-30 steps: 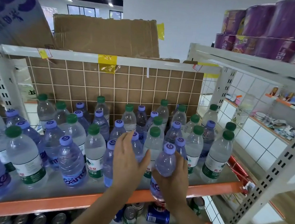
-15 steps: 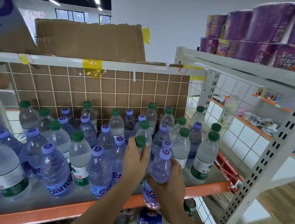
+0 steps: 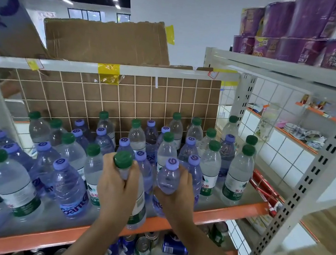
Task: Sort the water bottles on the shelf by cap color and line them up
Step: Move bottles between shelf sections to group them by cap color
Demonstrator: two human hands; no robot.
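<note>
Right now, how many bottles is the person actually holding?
2. The left hand grips a green-capped bottle near its neck. The right hand holds a purple-capped bottle beside it, above the shelf front edge. The hands hide the bottles' lower parts.

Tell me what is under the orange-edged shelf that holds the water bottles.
Under the orange-edged shelf, a lower shelf holds drink cans lying down: blue cans and a silver-green can. The arms and the shelf edge hide the rest.
</note>
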